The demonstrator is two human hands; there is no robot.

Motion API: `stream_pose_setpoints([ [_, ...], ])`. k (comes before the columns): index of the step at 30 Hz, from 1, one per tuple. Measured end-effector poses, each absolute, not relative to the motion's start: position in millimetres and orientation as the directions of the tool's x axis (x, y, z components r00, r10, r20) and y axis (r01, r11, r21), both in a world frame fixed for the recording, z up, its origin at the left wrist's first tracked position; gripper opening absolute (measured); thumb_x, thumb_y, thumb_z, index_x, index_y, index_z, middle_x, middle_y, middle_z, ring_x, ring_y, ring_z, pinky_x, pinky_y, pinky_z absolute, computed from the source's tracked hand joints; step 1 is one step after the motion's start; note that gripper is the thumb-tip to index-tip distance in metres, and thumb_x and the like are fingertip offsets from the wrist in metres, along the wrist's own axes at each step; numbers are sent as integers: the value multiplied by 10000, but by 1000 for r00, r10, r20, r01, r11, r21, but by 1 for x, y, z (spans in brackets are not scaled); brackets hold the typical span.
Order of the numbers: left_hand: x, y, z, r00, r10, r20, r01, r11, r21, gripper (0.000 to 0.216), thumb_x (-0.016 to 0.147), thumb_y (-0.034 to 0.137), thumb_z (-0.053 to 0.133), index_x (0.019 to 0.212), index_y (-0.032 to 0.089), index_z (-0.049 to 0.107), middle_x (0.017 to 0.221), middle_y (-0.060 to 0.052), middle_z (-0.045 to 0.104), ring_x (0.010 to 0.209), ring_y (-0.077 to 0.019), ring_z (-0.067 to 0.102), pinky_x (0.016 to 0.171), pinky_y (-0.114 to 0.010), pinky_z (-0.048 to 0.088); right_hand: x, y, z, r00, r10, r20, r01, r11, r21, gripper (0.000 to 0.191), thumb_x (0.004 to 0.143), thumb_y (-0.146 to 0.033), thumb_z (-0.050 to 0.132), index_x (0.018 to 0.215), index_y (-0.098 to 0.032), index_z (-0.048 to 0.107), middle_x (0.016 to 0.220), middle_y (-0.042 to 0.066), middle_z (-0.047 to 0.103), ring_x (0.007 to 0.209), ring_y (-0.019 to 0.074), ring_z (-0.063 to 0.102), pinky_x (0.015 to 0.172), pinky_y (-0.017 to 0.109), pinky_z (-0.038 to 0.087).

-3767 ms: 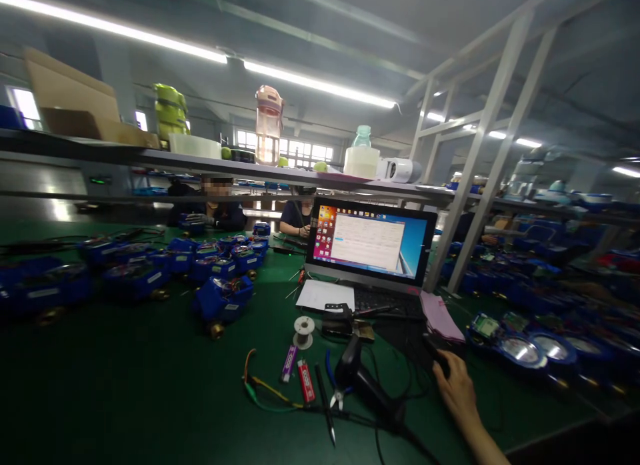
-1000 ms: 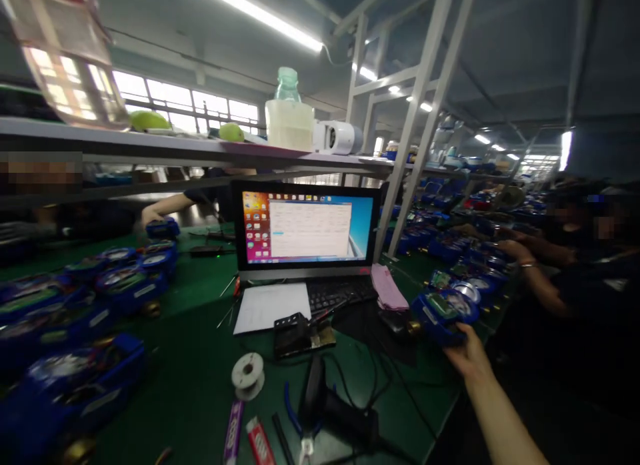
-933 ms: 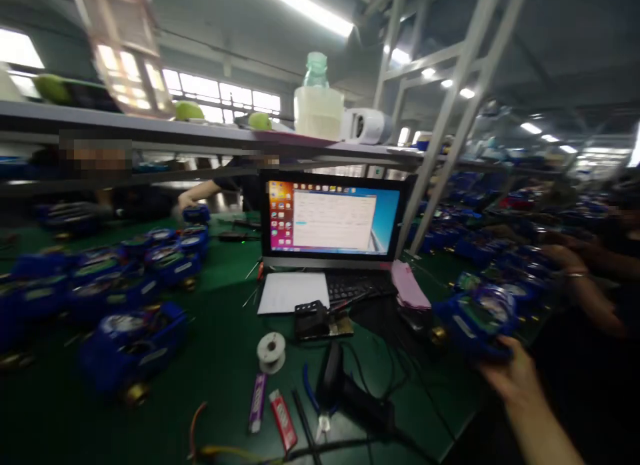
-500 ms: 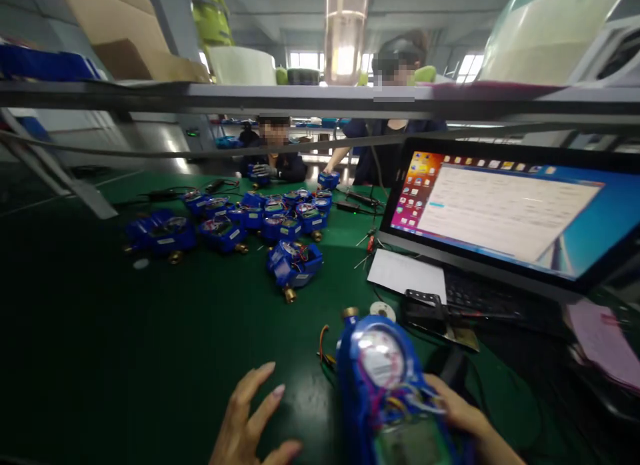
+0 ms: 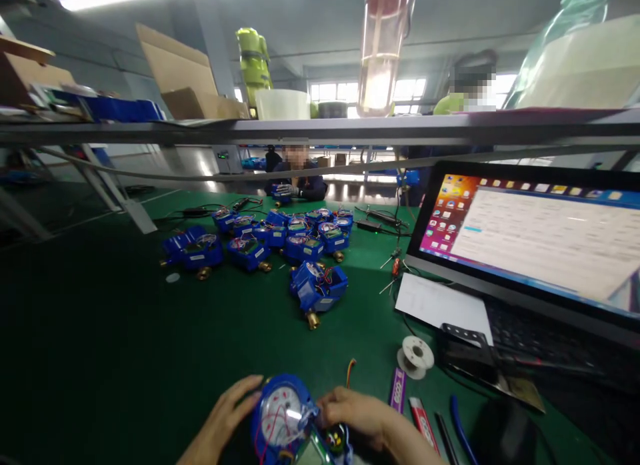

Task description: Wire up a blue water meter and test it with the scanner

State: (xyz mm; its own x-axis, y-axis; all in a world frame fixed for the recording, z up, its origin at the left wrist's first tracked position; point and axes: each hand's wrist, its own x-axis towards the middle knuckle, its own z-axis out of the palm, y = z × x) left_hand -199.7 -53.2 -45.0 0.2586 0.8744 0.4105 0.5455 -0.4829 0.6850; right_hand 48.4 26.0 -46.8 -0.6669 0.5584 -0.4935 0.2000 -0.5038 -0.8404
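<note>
A blue water meter with a round white dial lies low in the view, near the bottom edge. Red wires cross its dial, and a green circuit board with a small display shows below it. My left hand curves along the meter's left rim, fingers against the housing. On the other side my right hand is closed at the meter's right edge, between dial and board. Its fingertips are partly hidden, so whether they also pinch a wire cannot be made out. Loose coloured wires stick up behind the right hand.
Several blue meters stand grouped on the green table, one nearer meter apart. To the right are a wire spool, purple and red packets, a blue-handled tool and a monitor. A shelf crosses above; a person sits opposite.
The meter has moved left and turned, from my right hand's side to between both hands. My left hand, apart before, now touches it. The camera view has shifted.
</note>
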Motion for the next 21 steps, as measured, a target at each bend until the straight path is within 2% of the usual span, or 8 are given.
stream_pose_setpoints([
  [2,-208,-20,-21,183,930,319,316,-363,876,921,557,837,433,1297,301,315,1352,-122,316,1246,-347,286,1047,-528,207,55,23,-40,-659,590,-467,235,-429,-872,203,568,-256,622,721,-125,599,583,-50,497,557,67,414,547,205,279],
  [4,-203,23,2,92,984,154,153,-166,974,904,588,749,561,1306,278,278,1326,-124,347,1233,-319,316,1031,-491,264,62,25,-34,-689,596,-412,222,-368,-903,359,588,-313,671,884,-126,594,671,-41,525,613,72,452,583,204,317],
  [6,-183,67,19,-45,997,-63,112,68,991,834,657,614,634,1311,246,271,1253,-139,416,1164,-290,404,1014,-459,293,69,35,-31,-677,654,-337,163,-313,-936,485,599,-376,685,991,-121,554,756,-14,552,663,86,494,619,213,367],
  [9,-144,120,24,-142,939,-313,52,323,945,858,668,433,719,1342,216,234,1210,-160,451,1134,-293,429,1008,-440,286,76,70,-34,-373,913,-167,211,-91,-973,513,676,-408,604,1085,-116,505,917,64,584,779,142,565,709,275,447],
  [11,-123,142,17,-197,910,-365,43,380,924,928,641,409,744,1357,232,181,1248,-169,410,1173,-333,378,977,-474,308,76,101,-39,-141,990,-18,327,29,-945,536,717,-358,540,1184,-118,436,1104,125,538,950,195,558,834,351,443],
  [13,-110,157,5,-244,882,-403,48,425,904,973,631,433,740,1364,267,122,1265,-182,376,1164,-383,371,919,-543,331,74,131,-43,-46,996,82,393,93,-915,614,720,-286,516,1279,-113,331,1287,164,410,1158,234,441,977,420,345],
  [16,-105,170,-9,-268,861,-432,45,459,887,944,678,413,691,1358,312,43,1193,-184,427,1016,-395,491,816,-598,371,65,163,-44,-64,983,174,434,184,-882,664,718,-224,502,1328,-117,264,1383,155,310,1290,231,276,1065,448,216],
  [21,-108,172,-15,-175,888,-426,-51,424,904,759,772,298,563,1335,332,54,1067,-117,519,831,-280,579,752,-507,450,48,177,-36,-253,908,334,467,417,-779,504,717,-77,431,1213,-153,471,1337,109,420,1252,195,360,1066,433,233],
])
